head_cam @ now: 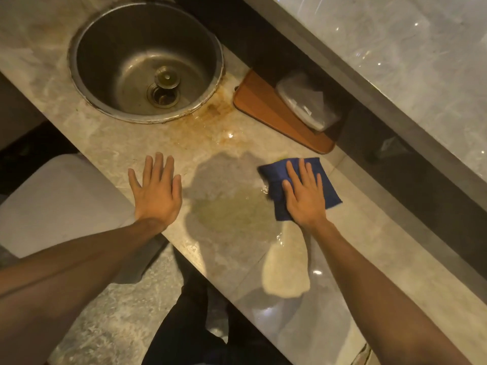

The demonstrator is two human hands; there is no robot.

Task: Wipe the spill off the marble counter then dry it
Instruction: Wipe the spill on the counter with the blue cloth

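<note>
A yellowish spill (pixel 232 212) spreads over the marble counter (pixel 110 143) between my two hands. A folded blue cloth (pixel 326 180) lies at the spill's right edge. My right hand (pixel 305 196) presses flat on the cloth, fingers spread and pointing away from me. My left hand (pixel 156 191) rests flat on the bare marble to the left of the spill, fingers apart, holding nothing. Brownish stains (pixel 210 114) mark the marble between the spill and the sink.
A round steel sink (pixel 147 61) with a drain plug sits at the back left. A wooden board (pixel 266 111) carrying a clear lidded container (pixel 308 104) lies at the back right, under a raised marble ledge (pixel 395 61). A white bin (pixel 58 201) stands on the floor, left.
</note>
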